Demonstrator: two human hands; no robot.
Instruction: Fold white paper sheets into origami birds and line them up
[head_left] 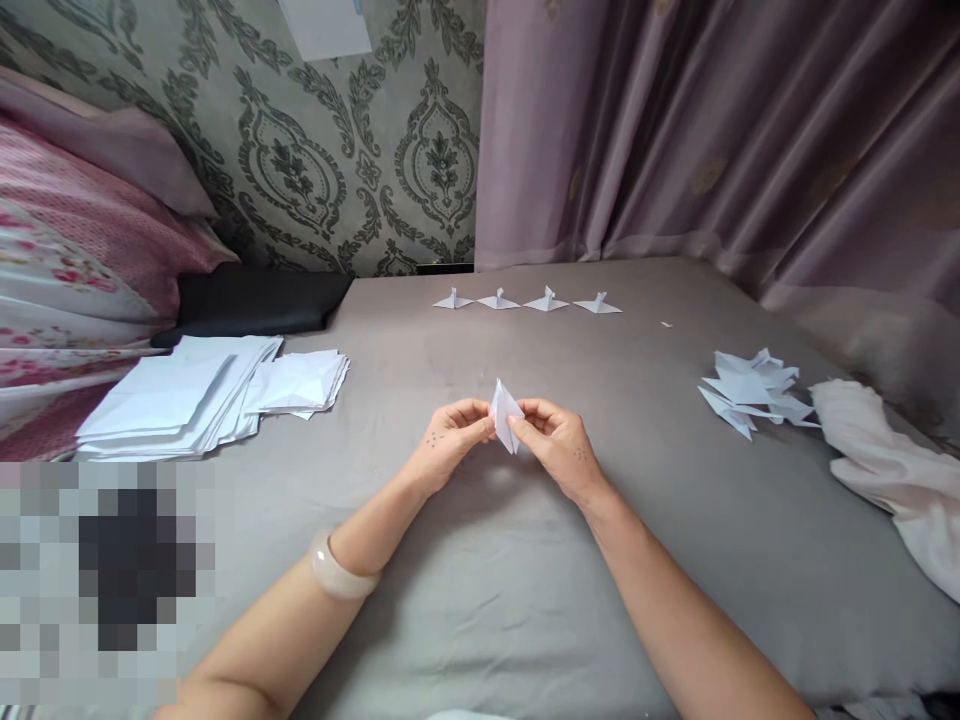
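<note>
From my distant seat I've got it in view: the left hand (450, 435) pinches one side of the folded white paper (502, 412), and the right hand (559, 440) clamps the other, thumb on its face. The paper is point-up between the two, mid-view over the grey surface (487, 610). Beyond it, I see four folded paper figures (547, 302) in a row! Over left, a large paper stack (161, 400) sits beside a smaller paper stack (296, 382); over right, a loose paper heap (750, 382) lies beside pale cloth (855, 425).
</note>
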